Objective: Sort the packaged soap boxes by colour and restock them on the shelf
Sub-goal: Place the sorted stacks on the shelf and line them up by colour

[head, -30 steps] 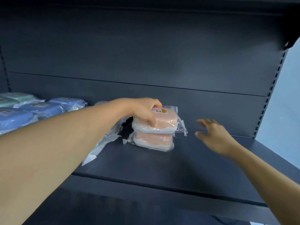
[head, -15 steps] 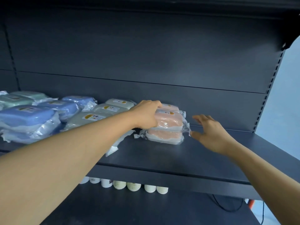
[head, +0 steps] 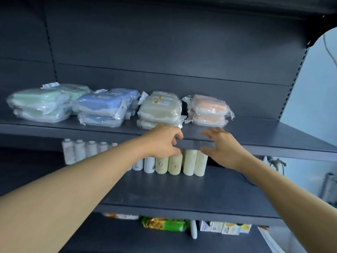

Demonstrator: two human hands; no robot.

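From the head view, four stacks of wrapped soap boxes stood along the shelf [head: 273, 132]: green [head: 39, 104], blue [head: 102, 106], beige [head: 158, 111], pink [head: 207, 111]; the left hand [head: 164, 141] hung before the shelf edge, its grip loosely curled, holding nothing; the right hand [head: 221, 148] was spread, empty, just below the pink stack.

Two bare forearms, no sleeves; hands: left hand [head: 162, 140], right hand [head: 222, 148], ungloved.

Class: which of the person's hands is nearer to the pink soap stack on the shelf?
The right hand. It hovers just below the pink stack, at the shelf's front edge. The left hand is further left, below the beige stack.
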